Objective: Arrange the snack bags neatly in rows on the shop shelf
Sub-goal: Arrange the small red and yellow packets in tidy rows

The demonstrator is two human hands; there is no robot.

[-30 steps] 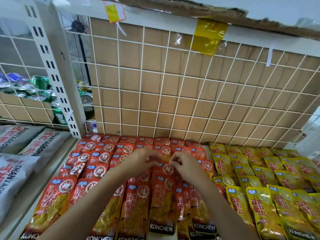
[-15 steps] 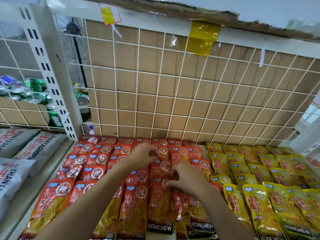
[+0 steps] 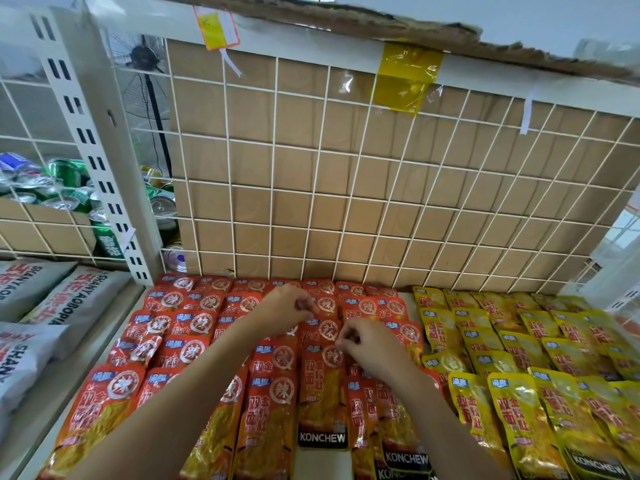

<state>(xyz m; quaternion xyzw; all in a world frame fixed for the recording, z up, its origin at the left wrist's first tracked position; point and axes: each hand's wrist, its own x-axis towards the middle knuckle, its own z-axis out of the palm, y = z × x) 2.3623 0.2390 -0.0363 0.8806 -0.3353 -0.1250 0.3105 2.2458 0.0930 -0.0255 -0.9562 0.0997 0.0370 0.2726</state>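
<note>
Red snack bags lie overlapped in several rows on the white shelf, with yellow snack bags in rows to their right. My left hand hovers over the back middle red bags, its fingers curled and pinching the top edge of a red bag. My right hand sits just nearer and to the right, pinching the top of the red KONCHEW bag in the middle row. Both forearms reach in from the bottom edge and hide parts of the front red bags.
A white wire grid over a brown board closes the back of the shelf. A slotted white upright stands at the left, with drink cans behind it. Grey bags lie on the neighbouring shelf to the left.
My right hand has drawn back toward me from the rear row to the middle row. My left hand has stayed near the back bags. The camera has tilted slightly.
</note>
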